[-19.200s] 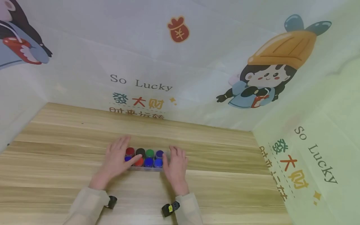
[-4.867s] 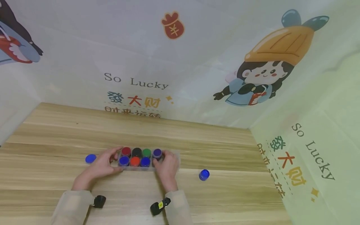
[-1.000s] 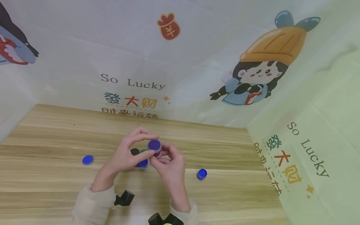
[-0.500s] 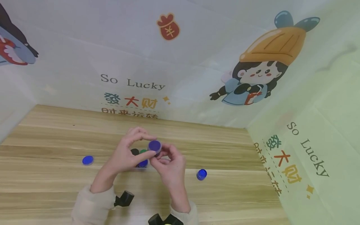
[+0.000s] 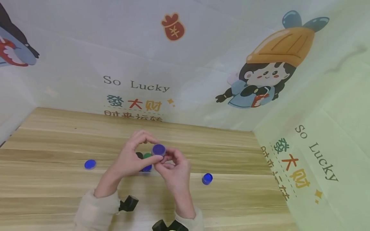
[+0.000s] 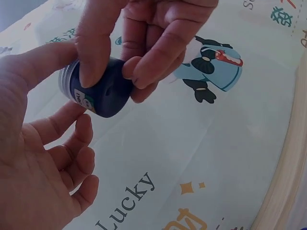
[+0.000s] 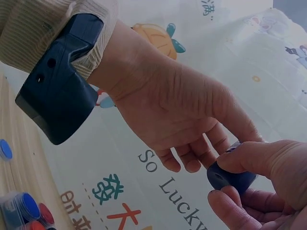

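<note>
A dark blue paint pot with a purple-blue lid (image 5: 158, 149) is held up over the table between both hands. My left hand (image 5: 130, 162) pinches the lid between thumb and forefinger, its other fingers loosely bent. From the other side, my right hand (image 5: 174, 171) grips the pot's body with thumb and fingertips. In the left wrist view the paint pot (image 6: 115, 88) lies tilted, showing a small label. Behind the hands, a clear tray holds more pots, among them a black-lidded pot (image 5: 139, 155), a green-lidded pot (image 5: 147, 155) and a blue-lidded pot (image 5: 146, 167); the rest are hidden.
A loose flat blue lid (image 5: 90, 164) lies on the wooden table (image 5: 57, 199) left of the hands. To the right stands a blue pot (image 5: 207, 179) without its lid. A printed white cloth (image 5: 202, 96) encloses the back and sides.
Since the older frames, a blue pot and its lid appeared on the table, and the purple-lidded pot left the tray. Over the last second, my left thumb slid slightly rightward along the lid.
</note>
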